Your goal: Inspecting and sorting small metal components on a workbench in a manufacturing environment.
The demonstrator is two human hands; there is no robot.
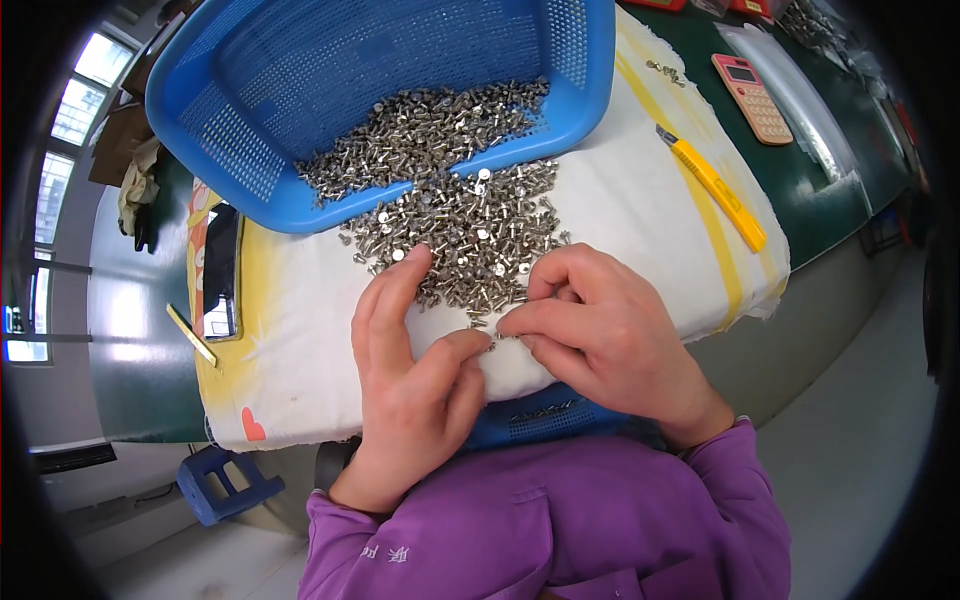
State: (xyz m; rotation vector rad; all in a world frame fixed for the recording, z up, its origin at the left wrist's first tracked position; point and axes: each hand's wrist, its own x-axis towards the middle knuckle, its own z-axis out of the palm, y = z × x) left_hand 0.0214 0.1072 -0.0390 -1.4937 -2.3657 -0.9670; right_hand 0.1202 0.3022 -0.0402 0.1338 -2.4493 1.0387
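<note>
A pile of small silver flat-headed screws (470, 235) spreads over a white cloth, below the mouth of a tilted blue plastic basket (400, 45) that holds many more. At the near edge of the pile, my right hand (600, 335) pinches thumb and forefinger together on what looks like one small screw, mostly covered by the fingertips. My left hand (415, 385) is beside the pile with its fingers apart. Its forefinger reaches to the pile's left edge, and its thumb tip is close to the right fingertips, near a few loose screws (490, 346).
Below my hands sits another blue basket (545, 425) with screws in it. A yellow utility knife (715, 190) and a pink calculator (752, 98) lie to the right. On the left are a phone (222, 270) and a thin yellow strip (190, 334). A blue stool (228, 485) stands below.
</note>
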